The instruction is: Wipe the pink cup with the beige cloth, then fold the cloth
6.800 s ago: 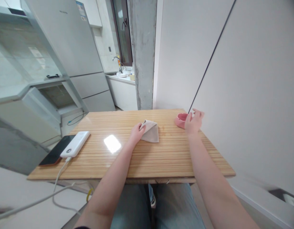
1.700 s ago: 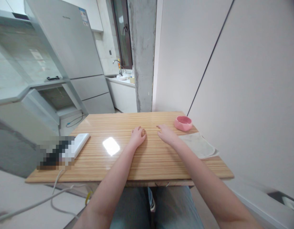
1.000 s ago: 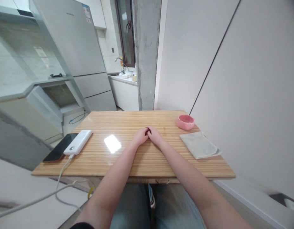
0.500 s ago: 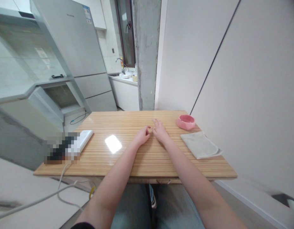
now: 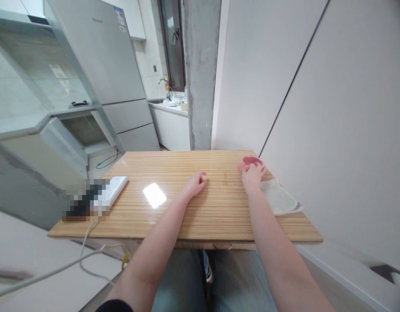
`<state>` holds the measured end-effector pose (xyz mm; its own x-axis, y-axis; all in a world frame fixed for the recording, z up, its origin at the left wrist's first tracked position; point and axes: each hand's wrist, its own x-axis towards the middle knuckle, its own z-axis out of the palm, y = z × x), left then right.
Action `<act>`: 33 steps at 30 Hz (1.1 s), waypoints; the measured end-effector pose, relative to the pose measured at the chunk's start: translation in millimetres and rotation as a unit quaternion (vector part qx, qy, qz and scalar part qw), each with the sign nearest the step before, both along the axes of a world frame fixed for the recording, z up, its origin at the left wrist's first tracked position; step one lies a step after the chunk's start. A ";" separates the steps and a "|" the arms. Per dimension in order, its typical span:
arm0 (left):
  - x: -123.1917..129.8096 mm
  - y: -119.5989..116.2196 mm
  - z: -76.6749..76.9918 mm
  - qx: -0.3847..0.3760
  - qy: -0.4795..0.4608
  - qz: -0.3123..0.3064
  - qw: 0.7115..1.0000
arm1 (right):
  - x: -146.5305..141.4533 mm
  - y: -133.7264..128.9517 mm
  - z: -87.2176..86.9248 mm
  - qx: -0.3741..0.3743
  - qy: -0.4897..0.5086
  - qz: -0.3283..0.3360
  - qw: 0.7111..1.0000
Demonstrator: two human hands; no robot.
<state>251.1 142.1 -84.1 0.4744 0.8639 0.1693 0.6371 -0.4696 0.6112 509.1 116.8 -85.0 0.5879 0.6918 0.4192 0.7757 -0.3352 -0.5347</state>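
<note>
My right hand (image 5: 252,177) is at the far right of the wooden table (image 5: 174,167), its fingers curled over the near rim of a small pink bowl (image 5: 252,160). Right of that wrist lies a folded beige cloth (image 5: 281,200), flat on the table. My left hand (image 5: 195,184) rests on the tabletop near the middle, loosely curled and holding nothing. About a hand's width of bare wood separates my two hands.
A white power bank (image 5: 114,190) lies at the table's left edge beside a blurred dark device (image 5: 79,207), with a white cable (image 5: 89,255) trailing to the floor. A white wall runs along the right. A fridge and kitchen counter stand beyond.
The cloth, held by my left hand at first, now lies at the right. My right hand left my left hand at the centre and moved right to the pink bowl.
</note>
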 end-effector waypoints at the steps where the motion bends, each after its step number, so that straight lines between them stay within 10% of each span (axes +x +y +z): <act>1: 0.3 0.3 -0.5 0.007 -0.001 0.000 1.000 | -5.4 1.6 0.7 0.015 -0.004 0.021 1.000; 15: -0.9 -9.7 26.6 0.231 0.081 -0.002 0.970 | -113.8 -4.2 4.6 0.093 -0.007 0.447 0.890; 19: -10.2 -2.2 35.7 0.252 0.071 -0.006 0.965 | -109.0 -9.6 6.2 0.121 0.024 0.426 0.896; 24: -61.8 23.6 47.2 0.267 0.025 0.160 0.950 | -98.2 -2.7 -3.5 0.097 0.050 0.365 0.925; 33: -157.3 36.2 15.6 0.239 -0.017 0.376 0.895 | -100.7 11.2 -24.7 0.043 0.135 0.380 0.914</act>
<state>93.7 178.3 -68.5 -0.2227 0.7624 0.6076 0.8677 -0.1291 0.4801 408.4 127.9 -109.7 0.0415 0.9150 0.4013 0.6029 0.2973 -0.7404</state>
